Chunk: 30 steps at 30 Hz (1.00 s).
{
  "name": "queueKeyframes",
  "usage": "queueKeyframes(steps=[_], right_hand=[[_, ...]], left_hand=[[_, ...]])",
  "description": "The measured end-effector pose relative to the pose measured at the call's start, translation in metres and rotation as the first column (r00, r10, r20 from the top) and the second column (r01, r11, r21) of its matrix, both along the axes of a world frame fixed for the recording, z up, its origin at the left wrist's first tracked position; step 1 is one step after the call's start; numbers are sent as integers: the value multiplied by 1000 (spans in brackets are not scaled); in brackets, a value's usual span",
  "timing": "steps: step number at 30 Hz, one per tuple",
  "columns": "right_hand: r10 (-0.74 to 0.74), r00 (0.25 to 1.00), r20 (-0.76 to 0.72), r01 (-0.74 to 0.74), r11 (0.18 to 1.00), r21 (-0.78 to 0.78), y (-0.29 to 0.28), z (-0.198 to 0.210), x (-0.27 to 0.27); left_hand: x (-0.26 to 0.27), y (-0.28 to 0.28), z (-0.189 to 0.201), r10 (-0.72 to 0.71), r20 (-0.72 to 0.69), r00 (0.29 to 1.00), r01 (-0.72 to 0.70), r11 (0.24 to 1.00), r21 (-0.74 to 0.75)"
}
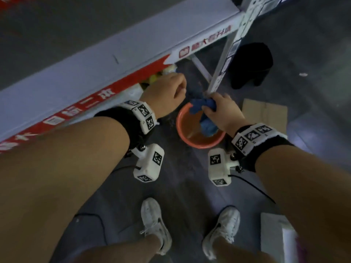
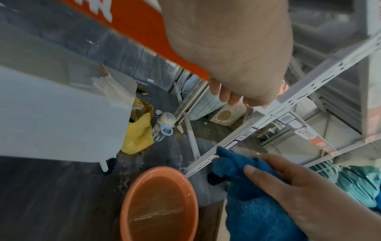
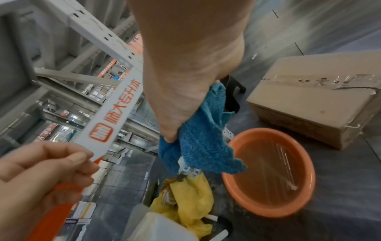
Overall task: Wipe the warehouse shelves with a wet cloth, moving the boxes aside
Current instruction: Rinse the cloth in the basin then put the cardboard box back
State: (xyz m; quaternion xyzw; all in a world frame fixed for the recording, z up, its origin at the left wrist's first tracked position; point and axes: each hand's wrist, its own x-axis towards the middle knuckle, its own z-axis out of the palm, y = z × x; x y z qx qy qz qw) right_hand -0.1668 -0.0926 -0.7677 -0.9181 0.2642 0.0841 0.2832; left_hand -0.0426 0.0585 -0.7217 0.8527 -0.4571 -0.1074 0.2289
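In the head view I look down at the floor beside a white shelf (image 1: pixel 91 67) whose front edge carries a red and white label strip. My right hand (image 1: pixel 221 108) grips a wet blue cloth (image 1: pixel 200 107) bunched above an orange basin (image 1: pixel 182 138) of water; the cloth's tail hangs into the basin. The right wrist view shows the cloth (image 3: pixel 203 141) squeezed in the right hand (image 3: pixel 185 91) beside the basin (image 3: pixel 307 190). My left hand (image 1: pixel 169 90) hovers left of the cloth with fingers curled in, holding nothing; it shows likewise in the right wrist view (image 3: pixel 43 169).
A perforated white shelf post (image 1: pixel 227 50) slants down just behind the cloth. A black stool (image 1: pixel 250 65) and a cardboard box (image 3: pixel 317 99) stand to the right. A yellow bag (image 2: pixel 140 138) and a bottle (image 2: pixel 166 125) lie under the shelf. My white shoes (image 1: pixel 154 223) are below.
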Motion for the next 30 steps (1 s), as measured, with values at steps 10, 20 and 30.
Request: queueKeyframes(steps=[10,20,30], right_hand=[[-81,996,-42,83,996,35,-53,-177,0],[-47,949,-312,73,995,71,-46,-321,7],[197,937,-289,-238,965,-113,-48,-352,-9]], left_hand=[[3,-48,-186,59,-31,998,-58,998,29],[3,-65,-332,133,-106,985,-134,991,-3],[-14,-49,-375,189,-164,968,-177,980,86]])
